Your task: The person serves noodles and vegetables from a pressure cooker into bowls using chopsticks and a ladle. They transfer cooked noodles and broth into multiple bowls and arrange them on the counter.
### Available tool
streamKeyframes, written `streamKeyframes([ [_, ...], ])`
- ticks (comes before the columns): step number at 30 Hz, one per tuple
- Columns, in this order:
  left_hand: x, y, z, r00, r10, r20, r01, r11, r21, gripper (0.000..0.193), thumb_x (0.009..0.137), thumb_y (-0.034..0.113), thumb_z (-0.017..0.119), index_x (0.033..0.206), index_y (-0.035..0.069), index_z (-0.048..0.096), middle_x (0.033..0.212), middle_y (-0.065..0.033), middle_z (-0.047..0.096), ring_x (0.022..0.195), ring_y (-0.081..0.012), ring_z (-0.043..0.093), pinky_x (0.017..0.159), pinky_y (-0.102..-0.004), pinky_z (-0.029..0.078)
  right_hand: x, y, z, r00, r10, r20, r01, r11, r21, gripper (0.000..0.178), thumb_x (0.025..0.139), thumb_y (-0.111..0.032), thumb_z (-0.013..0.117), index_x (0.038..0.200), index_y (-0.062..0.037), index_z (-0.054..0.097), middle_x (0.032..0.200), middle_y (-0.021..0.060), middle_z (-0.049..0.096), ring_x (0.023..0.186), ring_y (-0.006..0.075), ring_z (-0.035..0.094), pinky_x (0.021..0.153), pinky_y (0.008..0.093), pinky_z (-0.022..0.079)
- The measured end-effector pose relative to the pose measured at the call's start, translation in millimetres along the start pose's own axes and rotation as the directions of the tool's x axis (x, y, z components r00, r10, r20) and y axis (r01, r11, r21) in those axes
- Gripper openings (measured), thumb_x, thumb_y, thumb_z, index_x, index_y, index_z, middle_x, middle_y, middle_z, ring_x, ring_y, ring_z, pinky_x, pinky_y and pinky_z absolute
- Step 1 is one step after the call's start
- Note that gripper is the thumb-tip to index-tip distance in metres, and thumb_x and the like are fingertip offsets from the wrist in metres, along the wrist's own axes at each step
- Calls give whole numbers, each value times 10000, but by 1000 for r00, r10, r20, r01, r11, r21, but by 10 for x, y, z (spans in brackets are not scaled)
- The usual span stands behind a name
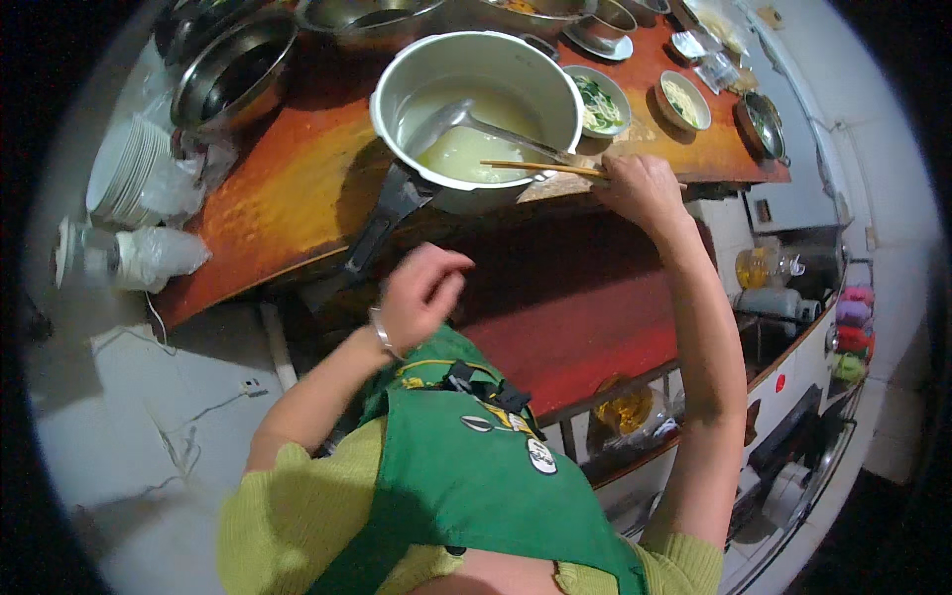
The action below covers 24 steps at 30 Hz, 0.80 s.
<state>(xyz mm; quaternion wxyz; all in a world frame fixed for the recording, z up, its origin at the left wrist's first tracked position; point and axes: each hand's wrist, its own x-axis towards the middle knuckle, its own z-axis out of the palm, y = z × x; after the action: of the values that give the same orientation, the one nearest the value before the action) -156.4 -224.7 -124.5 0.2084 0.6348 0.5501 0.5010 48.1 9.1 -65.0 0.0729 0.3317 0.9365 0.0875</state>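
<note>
My right hand (645,190) grips a pair of wooden chopsticks (540,168) at the right rim of a deep silver pot (387,89). Their tips reach over the pot, which has pale, cloudy liquid in it. A metal ladle (433,127) leans inside, its handle running toward my right hand; whether my fingers touch that handle is hard to tell. The pot's black handle (377,223) juts out over the table edge. My left hand (421,295) hangs just below this handle, empty, slightly blurred, with loosely bent fingers apart.
Bowls of greens (600,104) and pale shreds (682,101) stand right of the pot on the wooden table (288,198). A large metal basin (233,74) is at the left, near stacked white plates (129,169). A shelf with an oil bottle (759,268) lies to the right.
</note>
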Motion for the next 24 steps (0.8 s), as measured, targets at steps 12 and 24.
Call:
streamKeyframes([
  [12, 104, -857, -690, 528, -573, 627, 825, 174, -537, 218, 867, 273, 495, 867, 58, 460, 589, 22, 424, 429, -51, 348, 366, -188, 293, -1369, -573, 119, 812, 574, -108, -314, 585, 748, 263, 714, -269, 643, 768, -18, 583, 597, 21, 551, 545, 123, 511, 503, 253, 392],
  [24, 111, -334, 312, 652, -736, 184, 646, 411, -643, 175, 889, 174, 444, 909, 1, 459, 653, 27, 332, 507, -55, 271, 439, -184, 253, -4247, -2855, 825, -297, 946, 128, -614, -292, 733, 336, 675, -271, 669, 898, -33, 585, 668, 139, 592, 630, 240, 585, 580, 329, 449],
])
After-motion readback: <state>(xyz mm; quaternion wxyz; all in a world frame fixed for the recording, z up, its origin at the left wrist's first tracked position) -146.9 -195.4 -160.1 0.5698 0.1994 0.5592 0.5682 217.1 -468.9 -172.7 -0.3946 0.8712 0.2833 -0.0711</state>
